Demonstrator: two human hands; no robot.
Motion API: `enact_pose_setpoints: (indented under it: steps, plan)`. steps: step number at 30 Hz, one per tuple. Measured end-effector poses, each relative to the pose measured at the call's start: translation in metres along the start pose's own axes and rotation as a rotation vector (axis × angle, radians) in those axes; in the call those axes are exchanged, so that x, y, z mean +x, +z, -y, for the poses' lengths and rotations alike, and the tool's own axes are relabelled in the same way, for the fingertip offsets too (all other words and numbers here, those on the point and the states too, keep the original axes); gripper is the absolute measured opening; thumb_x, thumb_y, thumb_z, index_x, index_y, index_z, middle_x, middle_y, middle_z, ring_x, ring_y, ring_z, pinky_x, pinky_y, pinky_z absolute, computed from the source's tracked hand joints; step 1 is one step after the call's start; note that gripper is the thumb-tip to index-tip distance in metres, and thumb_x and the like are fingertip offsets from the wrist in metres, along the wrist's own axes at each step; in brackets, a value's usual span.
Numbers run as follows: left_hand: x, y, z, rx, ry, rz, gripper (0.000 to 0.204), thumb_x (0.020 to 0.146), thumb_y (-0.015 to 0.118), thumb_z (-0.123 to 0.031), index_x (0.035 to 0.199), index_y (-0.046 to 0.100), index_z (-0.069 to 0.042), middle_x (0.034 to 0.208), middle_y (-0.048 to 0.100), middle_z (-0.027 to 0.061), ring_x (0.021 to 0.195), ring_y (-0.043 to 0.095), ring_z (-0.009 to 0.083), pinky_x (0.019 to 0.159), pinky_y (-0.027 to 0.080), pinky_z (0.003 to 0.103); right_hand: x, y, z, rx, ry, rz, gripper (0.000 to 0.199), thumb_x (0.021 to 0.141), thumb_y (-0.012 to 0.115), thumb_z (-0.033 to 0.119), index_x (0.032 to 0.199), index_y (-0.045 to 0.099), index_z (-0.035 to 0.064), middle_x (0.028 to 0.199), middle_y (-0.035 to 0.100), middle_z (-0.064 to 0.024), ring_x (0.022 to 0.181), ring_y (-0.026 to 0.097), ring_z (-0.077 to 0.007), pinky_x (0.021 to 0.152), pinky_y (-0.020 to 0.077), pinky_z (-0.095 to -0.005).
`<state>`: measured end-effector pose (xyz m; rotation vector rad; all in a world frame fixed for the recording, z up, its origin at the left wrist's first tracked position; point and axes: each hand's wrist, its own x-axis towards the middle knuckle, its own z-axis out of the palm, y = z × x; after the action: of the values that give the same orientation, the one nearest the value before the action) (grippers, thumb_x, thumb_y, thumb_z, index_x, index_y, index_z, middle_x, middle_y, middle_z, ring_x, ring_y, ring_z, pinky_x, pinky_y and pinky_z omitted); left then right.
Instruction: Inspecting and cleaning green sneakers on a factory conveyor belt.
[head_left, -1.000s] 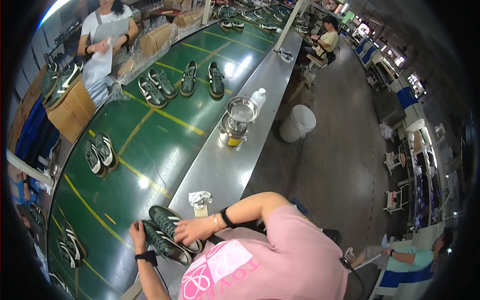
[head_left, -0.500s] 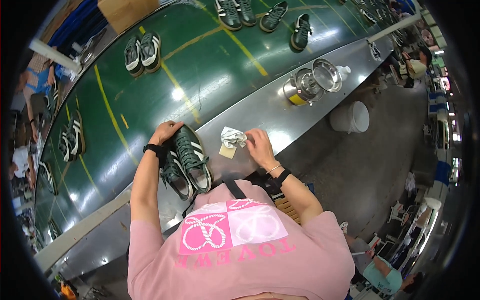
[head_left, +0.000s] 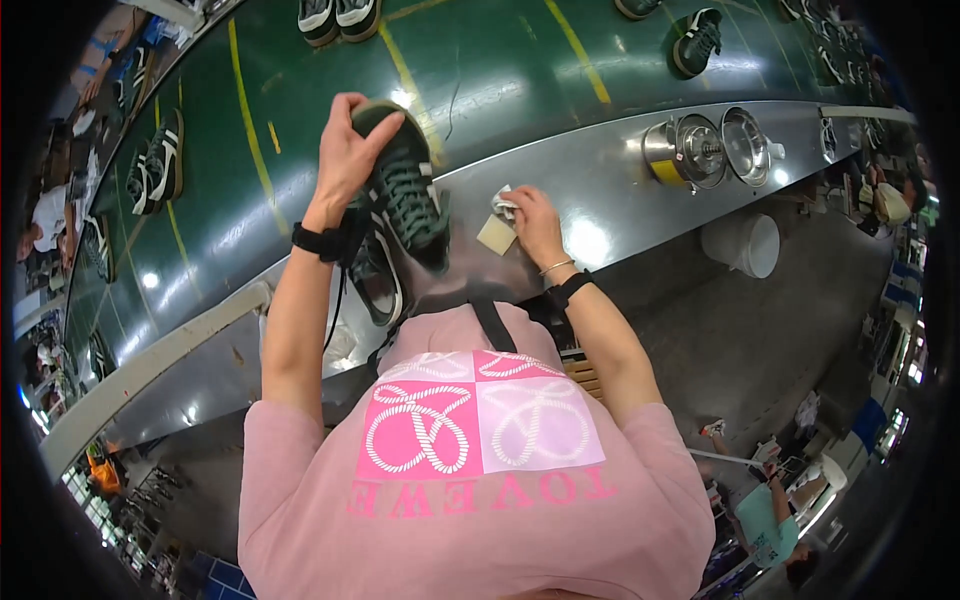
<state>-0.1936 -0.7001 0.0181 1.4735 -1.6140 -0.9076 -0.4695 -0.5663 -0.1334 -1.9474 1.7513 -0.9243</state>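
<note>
My left hand [head_left: 350, 150] grips a dark green sneaker [head_left: 408, 205] by its toe, thumb over the top. The sneaker has white stripes and green laces; its toe is raised and its heel points toward me. Beside it, to the left, the other sneaker [head_left: 374, 275] of the same kind rests on the metal ledge, partly hidden under the lifted one and my wrist. My right hand [head_left: 537, 225] has its fingers closed on a crumpled white cloth [head_left: 504, 203], possibly paper, at the ledge. Touching or close to it lies a flat pale-yellow square pad [head_left: 496, 235].
A green belt [head_left: 500, 95] with yellow lines runs beyond the steel ledge [head_left: 600, 185], carrying several sneakers [head_left: 697, 43]. On the ledge to the right stand a steel pot [head_left: 690, 150] and a round steel dish [head_left: 745, 140]. A white bucket [head_left: 745, 245] is on the floor.
My left hand has raised one sneaker's toe off the ledge, shifting it away from its mate. My right fingers have closed on the white cloth. The whole view has shifted.
</note>
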Motion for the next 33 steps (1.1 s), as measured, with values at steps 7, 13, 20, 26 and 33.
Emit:
enact_pose_setpoints:
  steps: [7, 13, 20, 26, 33]
  plan:
    - [-0.023, 0.024, -0.009, 0.149, 0.084, -0.427, 0.047, 0.08, 0.082, -0.029, 0.108, 0.057, -0.001, 0.097, 0.065, 0.0118, 0.087, 0.064, 0.0227, 0.079, 0.052, 0.033, -0.018, -0.03, 0.052, 0.181, 0.053, 0.0, 0.028, 0.079, 0.063, -0.002, 0.102, 0.073, 0.0094, 0.099, 0.067, -0.0099, 0.093, 0.063, -0.0305, 0.083, 0.0511, -0.0407]
    - [-0.032, 0.034, -0.015, 0.114, 0.122, -0.53, 0.047, 0.077, 0.084, -0.027, 0.108, 0.058, -0.002, 0.099, 0.062, 0.0124, 0.09, 0.061, 0.026, 0.082, 0.049, 0.036, -0.013, -0.001, 0.088, 0.031, -0.346, 0.145, 0.02, 0.074, 0.065, 0.006, 0.093, 0.071, 0.01, 0.094, 0.066, -0.0087, 0.088, 0.062, -0.0277, 0.077, 0.0488, -0.0387]
    - [-0.05, 0.035, -0.018, 0.146, 0.336, -0.566, 0.039, 0.078, 0.083, -0.013, 0.107, 0.059, -0.002, 0.097, 0.059, 0.0127, 0.088, 0.059, 0.0287, 0.082, 0.047, 0.037, -0.015, 0.05, 0.094, -0.35, -0.463, 0.398, 0.011, 0.075, 0.062, 0.017, 0.074, 0.071, 0.0108, 0.082, 0.066, -0.0091, 0.09, 0.06, -0.0256, 0.081, 0.046, -0.0367]
    - [-0.06, 0.038, -0.01, 0.114, 0.336, -0.544, 0.038, 0.083, 0.081, -0.013, 0.111, 0.059, 0.001, 0.103, 0.059, 0.0127, 0.093, 0.059, 0.0244, 0.087, 0.048, 0.035, -0.028, 0.06, 0.083, -0.24, -0.522, 0.283, 0.011, 0.075, 0.063, 0.018, 0.068, 0.067, 0.0108, 0.083, 0.061, -0.0086, 0.087, 0.059, -0.0267, 0.079, 0.0474, -0.0377]
    - [-0.056, 0.038, 0.004, 0.058, 0.36, -0.539, 0.04, 0.086, 0.08, -0.014, 0.113, 0.058, 0.006, 0.105, 0.06, 0.013, 0.088, 0.063, 0.0193, 0.08, 0.056, 0.032, -0.026, 0.108, 0.09, -0.374, -0.518, 0.245, 0.014, 0.08, 0.061, 0.021, 0.081, 0.069, 0.0108, 0.089, 0.067, -0.0044, 0.089, 0.062, -0.0231, 0.08, 0.0455, -0.0383]
